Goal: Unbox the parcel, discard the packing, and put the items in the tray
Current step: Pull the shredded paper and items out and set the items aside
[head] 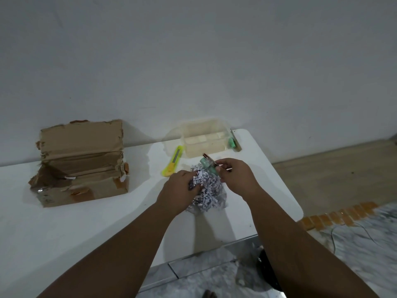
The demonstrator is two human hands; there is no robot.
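A pile of shredded paper packing (209,195) lies on the white table (64,229). My left hand (179,188) presses into its left side, fingers closed on shreds. My right hand (235,176) holds small items (209,165) just above the pile: a green piece and a thin brown-tipped stick. The opened cardboard parcel (80,166) stands to the left, its flap raised. A clear plastic tray (204,139) sits at the back, beyond the pile.
A yellow-green utility knife (173,162) lies between the parcel and the tray. A green object (232,143) lies beside the tray's right side. The table's right edge runs close to my right arm; floor and a cable lie beyond.
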